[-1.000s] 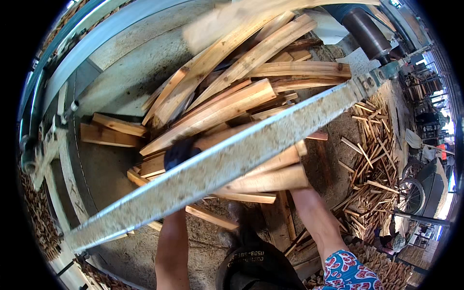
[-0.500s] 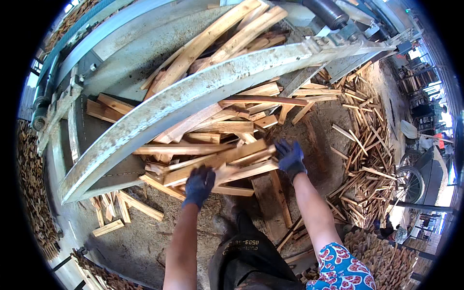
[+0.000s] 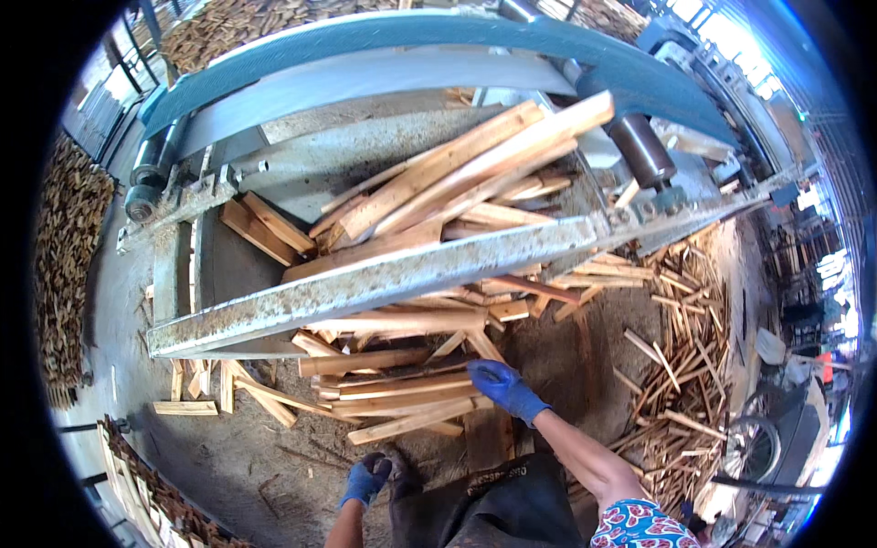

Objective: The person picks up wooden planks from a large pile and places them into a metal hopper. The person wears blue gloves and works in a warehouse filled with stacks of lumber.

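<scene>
A loose bundle of wooden strips [image 3: 402, 399] lies crosswise in front of me, below a pale metal beam [image 3: 384, 288]. My right hand [image 3: 507, 391], in a blue glove, is at the right ends of these strips. Its fingers stretch toward the wood and do not wrap round a piece; its palm side is hidden. My left hand [image 3: 365, 479], also in a blue glove, is low beside my boot, apart from the wood. Its fingers are slightly bent and slightly apart, with nothing visible in them. More boards [image 3: 466, 178] lean in a heap behind the beam.
A teal belt [image 3: 365, 41] and a dark roller [image 3: 642, 151] belong to the machine frame ahead. Scattered thin sticks [image 3: 671, 384] cover the floor at right, near a wheeled cart [image 3: 795, 416]. Stacked wood [image 3: 68, 265] stands at far left. Short offcuts [image 3: 187, 407] lie at lower left.
My left hand has left the strips and dropped down toward my boot. My right hand has stayed at their right ends. The view has shifted, showing more of the machine's belt.
</scene>
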Tool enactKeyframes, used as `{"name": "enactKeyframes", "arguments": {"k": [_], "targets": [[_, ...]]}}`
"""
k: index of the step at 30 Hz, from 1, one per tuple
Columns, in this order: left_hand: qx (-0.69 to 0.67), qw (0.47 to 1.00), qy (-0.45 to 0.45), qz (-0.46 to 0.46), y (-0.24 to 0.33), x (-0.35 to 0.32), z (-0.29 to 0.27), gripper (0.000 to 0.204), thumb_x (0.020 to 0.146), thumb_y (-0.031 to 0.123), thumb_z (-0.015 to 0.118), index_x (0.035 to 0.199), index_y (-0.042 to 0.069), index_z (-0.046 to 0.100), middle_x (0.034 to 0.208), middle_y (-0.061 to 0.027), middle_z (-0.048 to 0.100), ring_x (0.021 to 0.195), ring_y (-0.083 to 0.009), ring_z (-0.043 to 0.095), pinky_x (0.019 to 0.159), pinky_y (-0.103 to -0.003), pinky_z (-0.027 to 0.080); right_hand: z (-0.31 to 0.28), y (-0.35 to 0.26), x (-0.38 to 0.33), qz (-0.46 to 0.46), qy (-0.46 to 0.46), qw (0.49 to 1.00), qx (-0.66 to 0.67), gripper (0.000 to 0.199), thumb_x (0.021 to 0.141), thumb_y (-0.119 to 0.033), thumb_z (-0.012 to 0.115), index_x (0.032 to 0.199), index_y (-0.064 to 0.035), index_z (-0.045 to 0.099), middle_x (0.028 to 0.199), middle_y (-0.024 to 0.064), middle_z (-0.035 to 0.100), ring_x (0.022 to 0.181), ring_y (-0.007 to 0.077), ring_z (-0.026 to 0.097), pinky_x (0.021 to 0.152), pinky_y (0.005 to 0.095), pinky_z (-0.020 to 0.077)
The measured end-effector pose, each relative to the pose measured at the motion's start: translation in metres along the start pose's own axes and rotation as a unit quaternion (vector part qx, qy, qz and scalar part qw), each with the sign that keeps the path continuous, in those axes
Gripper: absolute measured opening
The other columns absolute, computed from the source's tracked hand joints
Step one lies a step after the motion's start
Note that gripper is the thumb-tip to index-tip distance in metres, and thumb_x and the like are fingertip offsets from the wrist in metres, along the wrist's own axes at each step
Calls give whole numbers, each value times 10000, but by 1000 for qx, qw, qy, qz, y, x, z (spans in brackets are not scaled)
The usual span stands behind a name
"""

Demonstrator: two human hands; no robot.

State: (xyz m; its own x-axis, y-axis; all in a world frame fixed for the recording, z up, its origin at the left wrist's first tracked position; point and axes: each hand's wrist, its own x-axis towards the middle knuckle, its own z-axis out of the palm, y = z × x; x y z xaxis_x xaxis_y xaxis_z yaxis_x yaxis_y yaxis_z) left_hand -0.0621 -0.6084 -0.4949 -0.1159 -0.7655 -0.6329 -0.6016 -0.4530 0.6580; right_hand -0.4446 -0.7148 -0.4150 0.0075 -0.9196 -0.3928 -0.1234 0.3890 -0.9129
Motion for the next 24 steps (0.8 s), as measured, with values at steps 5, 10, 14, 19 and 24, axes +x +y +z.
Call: {"name": "enactKeyframes", "arguments": {"k": [5,10,14,19,24], "targets": [[-160,978,125,55,138,55,13,374,888,267,665,1163,14,645,1028,-130,704,946,-227,665,848,-338,511,-66,-159,79,-193,33,829,-524,466,834,-373,634,1183,-65,622,1206,203,604,1138,370,560,994,500,408],[-432,886,163,49,258,102,99,365,948,247,617,1221,5,603,1145,-63,653,1046,-142,589,901,-283,457,-138,-23,120,-68,-120,781,-609,582,881,-317,540,1400,-78,429,1290,243,545,1206,344,541,993,522,429],[-493,862,117,-18,292,108,164,413,930,292,639,1276,76,580,1147,-27,646,988,-149,618,819,-302,477,-159,32,62,50,-146,901,-406,434,856,-238,571,1286,-180,591,1080,207,664,972,356,653,848,450,519],[-482,869,102,-42,296,106,193,323,953,319,583,1142,62,635,954,1,621,837,-89,555,717,-246,443,-185,24,10,-44,-128,970,-201,368,867,-192,612,1217,-77,625,1165,223,636,1054,361,631,913,393,497],[-377,889,259,-18,233,125,204,505,915,299,649,1269,-44,539,1155,-134,625,1044,-220,589,906,-323,454,-209,-5,83,-170,46,927,-330,456,868,-243,688,1248,-13,588,1218,170,634,1126,272,610,959,369,467]]}}
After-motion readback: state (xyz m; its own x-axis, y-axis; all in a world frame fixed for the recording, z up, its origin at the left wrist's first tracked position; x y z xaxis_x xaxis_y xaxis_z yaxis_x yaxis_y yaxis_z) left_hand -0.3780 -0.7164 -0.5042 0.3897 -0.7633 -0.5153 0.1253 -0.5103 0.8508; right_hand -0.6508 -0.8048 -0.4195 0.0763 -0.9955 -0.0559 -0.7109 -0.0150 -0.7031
